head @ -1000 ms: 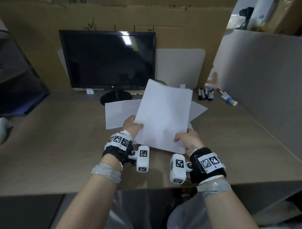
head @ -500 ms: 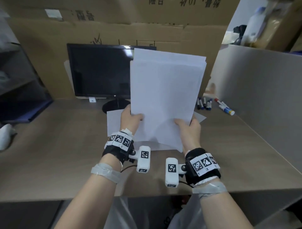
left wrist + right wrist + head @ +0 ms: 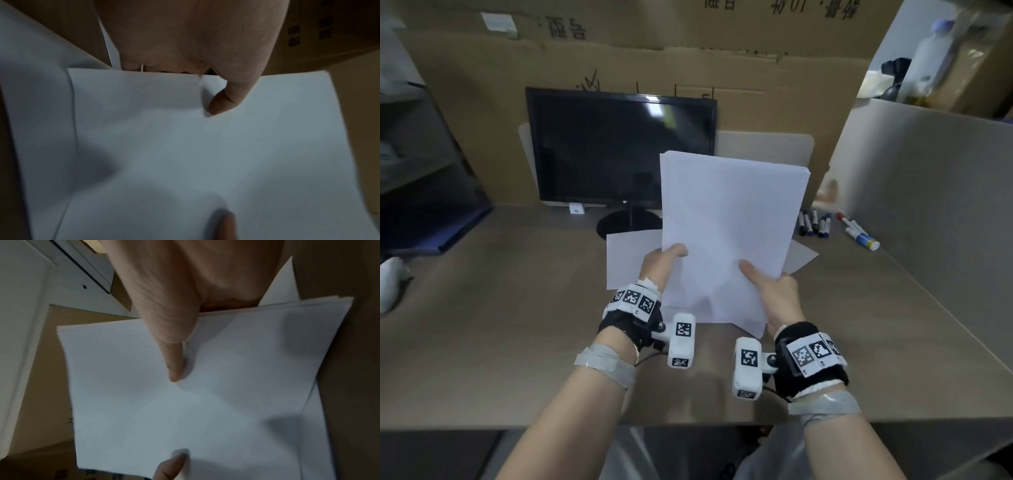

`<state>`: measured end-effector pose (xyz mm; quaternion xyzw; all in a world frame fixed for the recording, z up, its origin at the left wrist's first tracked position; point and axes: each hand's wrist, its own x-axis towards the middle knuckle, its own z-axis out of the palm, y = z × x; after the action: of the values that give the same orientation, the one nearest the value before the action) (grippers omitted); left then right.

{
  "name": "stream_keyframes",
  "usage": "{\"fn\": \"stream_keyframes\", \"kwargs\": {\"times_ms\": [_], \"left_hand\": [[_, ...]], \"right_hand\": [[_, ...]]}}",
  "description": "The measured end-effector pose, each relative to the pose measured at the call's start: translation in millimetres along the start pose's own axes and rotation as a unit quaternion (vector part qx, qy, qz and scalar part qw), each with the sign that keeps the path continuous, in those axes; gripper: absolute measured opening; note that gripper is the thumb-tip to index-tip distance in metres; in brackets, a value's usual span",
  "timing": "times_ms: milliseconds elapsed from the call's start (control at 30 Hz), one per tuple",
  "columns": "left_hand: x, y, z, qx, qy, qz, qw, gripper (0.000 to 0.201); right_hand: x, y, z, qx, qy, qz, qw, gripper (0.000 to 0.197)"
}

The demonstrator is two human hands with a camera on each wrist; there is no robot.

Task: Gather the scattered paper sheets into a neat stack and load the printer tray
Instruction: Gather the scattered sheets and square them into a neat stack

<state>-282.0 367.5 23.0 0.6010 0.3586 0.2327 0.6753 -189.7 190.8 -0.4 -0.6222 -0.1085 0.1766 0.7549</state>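
Above the near middle of the desk [image 3: 517,308], I am holding the stack of sheets [image 3: 729,233] between both hands, raised and tilted back toward the monitor [image 3: 619,147]. My left hand [image 3: 664,265] is pinching the stack's left edge low down, thumb on the front face and fingers hidden behind; the left wrist view is showing that thumb pressing flat on the top sheet. My right hand [image 3: 774,294] is gripping the lower right part, its thumb lying across the front face and pointing inward (the right wrist view is showing several sheet edges fanned slightly at the corner beside the palm). So both hands are clamped on the paper, one at each side, with the stack's bottom edge hanging just above the desk surface between the wrists.

Under the stack, two loose sheets [image 3: 630,260] are lying flat on the desk, one showing out to the left and another's corner to the right. Further right, a row of markers [image 3: 813,224] is lying near a grey partition [image 3: 928,192]. The monitor is standing right behind the stack's top edge, against a cardboard wall [image 3: 482,120].
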Motion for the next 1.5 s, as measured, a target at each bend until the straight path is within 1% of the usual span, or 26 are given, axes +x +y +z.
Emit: {"fn": "stream_keyframes", "kwargs": {"times_ms": [133,200,267,333,367,400,500,533,600,633,700,767,833,867,900,933,967,1000,1033,1067,1100,1200,1267,1367,1433,1500], "left_hand": [[4,-5,2,0.003,-0.002,0.011,1.000,0.012],[11,-7,1,0.036,0.003,-0.003,0.999,0.022],[23,-8,-4,0.080,0.032,-0.016,0.996,0.029],[37,-10,-15,0.187,0.074,-0.023,0.979,0.031],[48,-14,-23,0.250,0.088,-0.036,0.964,0.035],[57,-18,-31,0.294,0.095,-0.046,0.950,0.044],[116,-49,-57,0.347,0.095,-0.085,0.929,0.084],[152,-74,-64,0.374,0.084,-0.095,0.919,0.087],[204,-117,-73,0.429,0.070,-0.093,0.896,0.079],[225,-134,-74,0.437,0.067,-0.092,0.892,0.075],[209,-129,-63,0.435,0.065,-0.091,0.894,0.074],[139,-91,-51,0.474,0.049,-0.091,0.874,0.077],[91,-61,-39,0.499,0.033,-0.093,0.861,0.077],[78,-52,-35,0.503,0.022,-0.099,0.858,0.072],[70,-46,-35,0.488,0.010,-0.095,0.867,0.061],[68,-43,-34,0.472,-0.002,-0.092,0.877,0.048],[69,-45,-36,0.466,0.003,-0.081,0.881,0.040],[69,-44,-39,0.473,0.015,-0.072,0.878,0.038],[67,-43,-41,0.483,0.028,-0.061,0.873,0.043],[67,-42,-44,0.501,0.046,-0.048,0.863,0.054],[68,-43,-46,0.517,0.049,-0.049,0.853,0.063],[71,-43,-45,0.534,-0.004,-0.061,0.844,0.063],[69,-41,-45,0.529,-0.006,-0.053,0.847,0.065],[73,-35,-42,0.521,0.013,-0.046,0.852,0.059],[79,-33,-42,0.515,0.039,-0.041,0.855,0.068],[88,-31,-43,0.502,0.044,-0.049,0.863,0.076]], "right_hand": [[4,6,1,-0.050,-0.008,0.009,0.999,0.010],[4,13,2,-0.056,-0.002,0.018,0.998,0.005],[6,16,3,-0.049,0.009,0.017,0.999,0.004],[10,14,3,-0.041,0.038,0.021,0.998,0.005],[15,14,3,-0.038,0.060,0.024,0.997,0.004],[20,14,3,-0.035,0.081,0.026,0.996,0.004],[39,18,-1,-0.055,0.140,0.039,0.988,0.008],[43,20,-4,-0.070,0.159,0.044,0.984,0.013],[47,22,-6,-0.087,0.189,0.049,0.977,0.017],[48,24,-6,-0.086,0.195,0.051,0.976,0.015],[48,26,-3,-0.081,0.196,0.056,0.976,0.016],[45,27,0,-0.077,0.185,0.059,0.978,0.018],[42,27,3,-0.069,0.176,0.066,0.980,0.018],[40,27,3,-0.067,0.173,0.070,0.980,0.017],[38,27,3,-0.065,0.172,0.074,0.980,0.018],[36,27,2,-0.063,0.171,0.077,0.980,0.018],[35,27,0,-0.056,0.170,0.081,0.980,0.017],[34,26,-2,-0.047,0.172,0.082,0.981,0.016],[33,25,-3,-0.036,0.177,0.082,0.980,0.016],[32,23,-5,-0.030,0.182,0.080,0.980,0.015],[32,22,-7,-0.028,0.187,0.079,0.979,0.013],[34,24,-11,-0.021,0.194,0.085,0.977,0.011],[35,25,-10,-0.023,0.192,0.092,0.977,0.014],[38,26,-4,-0.016,0.185,0.099,0.978,0.012],[41,24,0,-0.017,0.172,0.102,0.980,0.011],[47,22,2,-0.003,0.151,0.119,0.981,0.012]]}}
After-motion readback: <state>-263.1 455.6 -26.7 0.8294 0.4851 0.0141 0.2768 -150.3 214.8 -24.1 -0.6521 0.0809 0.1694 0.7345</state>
